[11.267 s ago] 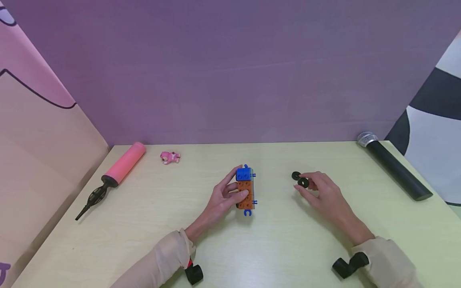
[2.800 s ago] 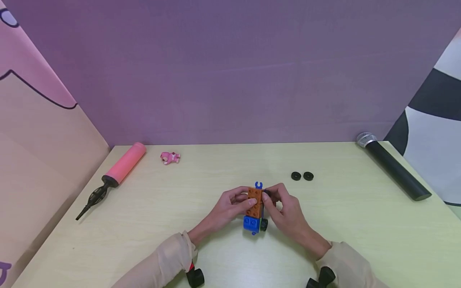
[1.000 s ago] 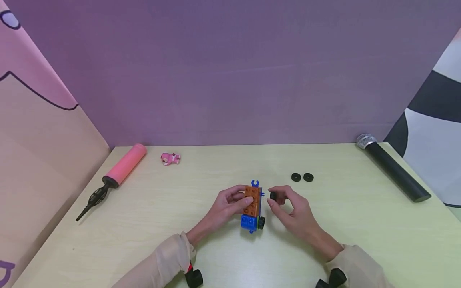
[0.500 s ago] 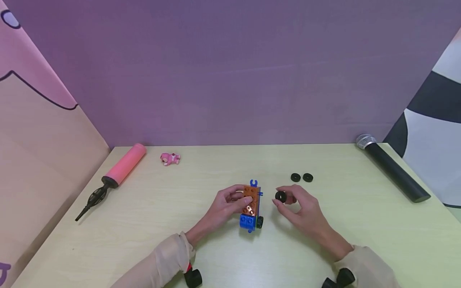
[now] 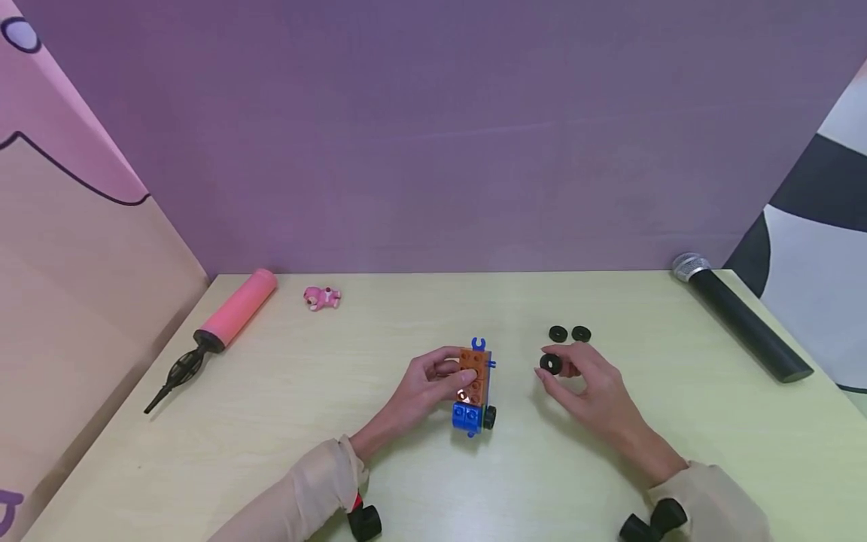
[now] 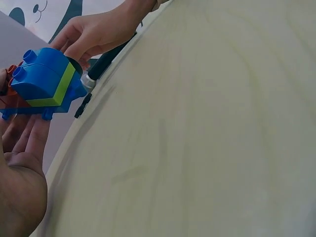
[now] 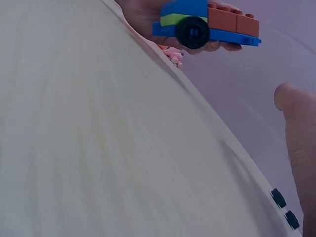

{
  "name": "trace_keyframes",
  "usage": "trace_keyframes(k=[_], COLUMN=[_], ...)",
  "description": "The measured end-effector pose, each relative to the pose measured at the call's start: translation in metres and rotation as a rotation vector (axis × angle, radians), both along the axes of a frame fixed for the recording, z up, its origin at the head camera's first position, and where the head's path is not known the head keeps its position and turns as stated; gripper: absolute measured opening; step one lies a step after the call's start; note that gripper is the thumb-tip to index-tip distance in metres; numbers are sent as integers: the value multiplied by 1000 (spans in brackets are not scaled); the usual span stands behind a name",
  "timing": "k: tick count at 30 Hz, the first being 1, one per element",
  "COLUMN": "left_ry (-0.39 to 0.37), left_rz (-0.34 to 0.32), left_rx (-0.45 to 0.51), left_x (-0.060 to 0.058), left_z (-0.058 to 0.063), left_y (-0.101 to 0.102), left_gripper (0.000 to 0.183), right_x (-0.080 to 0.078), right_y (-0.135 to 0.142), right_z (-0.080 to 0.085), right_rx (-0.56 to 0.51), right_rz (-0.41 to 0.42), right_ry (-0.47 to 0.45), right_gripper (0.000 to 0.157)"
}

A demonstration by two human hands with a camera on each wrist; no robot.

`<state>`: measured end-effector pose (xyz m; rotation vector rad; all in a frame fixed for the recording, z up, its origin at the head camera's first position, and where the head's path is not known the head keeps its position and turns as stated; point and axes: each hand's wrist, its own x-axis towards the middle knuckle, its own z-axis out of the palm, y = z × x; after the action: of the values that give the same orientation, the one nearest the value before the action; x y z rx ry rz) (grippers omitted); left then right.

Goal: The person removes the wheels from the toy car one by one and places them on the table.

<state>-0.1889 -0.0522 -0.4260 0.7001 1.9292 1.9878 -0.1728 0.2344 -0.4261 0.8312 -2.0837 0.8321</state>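
My left hand (image 5: 428,385) holds a toy block car (image 5: 474,384) just above the table, thumb on its orange studs. The car has a blue cab, a lime-green layer and a blue hook at its far end. One black wheel (image 7: 193,32) sits on its right side by the cab; farther along that side a blue axle peg (image 5: 491,364) is bare. To the right, my right hand (image 5: 601,385) pinches another black wheel (image 5: 551,364) between thumb and fingers, its hub facing up toward the head camera. The car's left side is hidden by my left hand.
Two black wheels (image 5: 570,333) lie on the table just beyond my right hand. A pink bear figure (image 5: 321,298) lies at the back left, near a pink hand pump (image 5: 237,309). A black microphone (image 5: 741,320) lies along the right edge. A purple wall (image 5: 433,135) rises behind.
Since 11.3 s ago the car has been turned end for end and its near right peg now carries a wheel. My right hand has drawn away rightward from the car, still pinching a wheel.
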Motion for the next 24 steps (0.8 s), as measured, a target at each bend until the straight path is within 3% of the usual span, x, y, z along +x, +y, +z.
trace_keyframes(k=[15, 24], left_ry=[12, 6], left_rz=[9, 13], left_rx=[-2, -14], left_x=[1, 0], left_z=[3, 2], left_y=[-1, -2], left_gripper=[47, 48], right_x=[-8, -15], right_y=[30, 50], right_z=[-5, -4], right_rx=[7, 31], right_rz=[-75, -137], right_ry=[43, 19], right_gripper=[55, 60])
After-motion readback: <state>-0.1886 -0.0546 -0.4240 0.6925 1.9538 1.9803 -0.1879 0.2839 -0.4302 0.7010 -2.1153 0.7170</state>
